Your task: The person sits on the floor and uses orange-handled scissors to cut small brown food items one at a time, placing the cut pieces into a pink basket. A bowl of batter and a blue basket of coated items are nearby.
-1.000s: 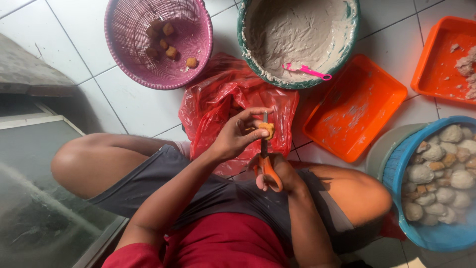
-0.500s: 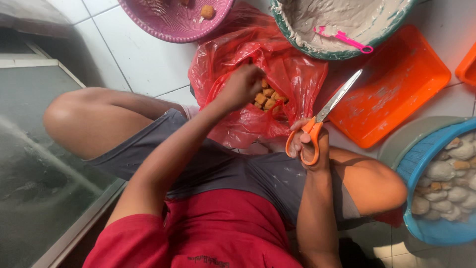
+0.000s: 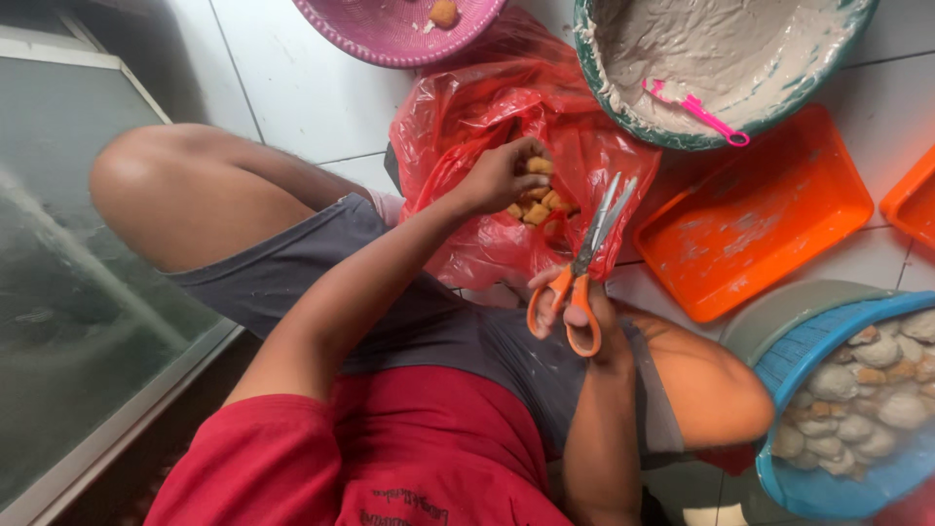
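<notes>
Left edge: a grey glass-topped surface with a pale frame [image 3: 68,292] is lying along the near-left floor, beside the person's bent left knee.

Far centre-left: a pink woven plastic basket [image 3: 390,34] is sitting on the white tiled floor [image 3: 282,88], one small orange-brown piece [image 3: 444,13] inside.

Centre: the left hand [image 3: 502,175] is reaching into the crumpled red plastic bag [image 3: 487,107], fingers curled onto a small orange-brown chunk [image 3: 539,166] at the top of the pile of fried chunks [image 3: 536,206]. Grip looks closed on it; whether it is lifted clear of the pile, cannot tell.

Just right of that: the right hand [image 3: 575,312] is holding the orange-handled steel scissors [image 3: 582,268], fingers through the loops. Scissors sitting near the bag's right-hand edge, over the person's lap. Long axis is running near-to-far, leaning slightly right; handles near, tips pointing far toward the green-rimmed round basin smeared with grey paste [image 3: 721,58]. Blades slightly parted.

A pink plastic scraper [image 3: 696,109] is lying in that basin. Right of the bag, an orange rectangular plastic tray [image 3: 755,214] dusted with flour is resting on the tiles; a second orange tray [image 3: 916,200] is showing at the right edge. Near right: a blue plastic basket [image 3: 799,360] holding pale round lumps [image 3: 867,390].

Versus half a second ago: scissors have swung from a strong rightward slant to near upright and shifted toward the bag; left hand is still in the bag.
</notes>
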